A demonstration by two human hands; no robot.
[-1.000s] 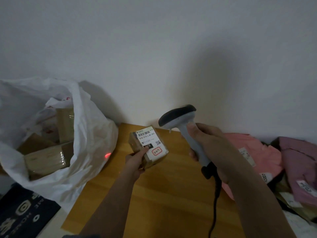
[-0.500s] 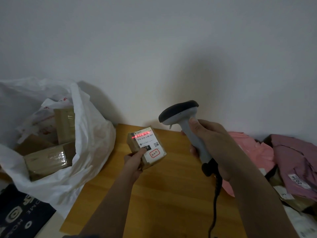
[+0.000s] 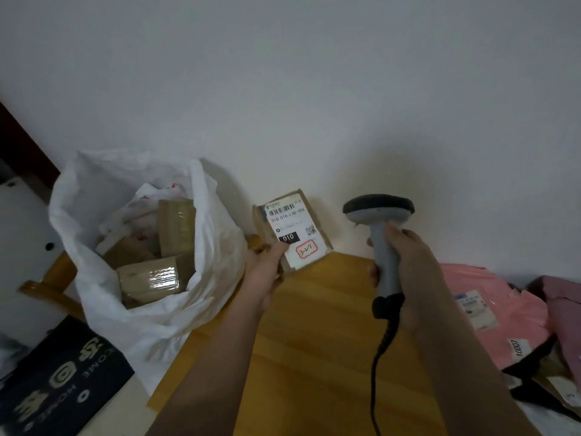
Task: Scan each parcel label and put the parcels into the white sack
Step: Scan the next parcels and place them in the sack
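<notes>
While label faces up for reading, left hand (image 3: 267, 265) pinches parcel (image 3: 292, 229) at frame centre, just right of sack (image 3: 151, 247); right hand (image 3: 405, 265) grips scanner (image 3: 379, 215), head level with label; no beam visible.

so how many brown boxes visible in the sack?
3 at least. One upright at the back, one flat in front, one partly buried at left. The sack may hide more under the white bags.
</notes>
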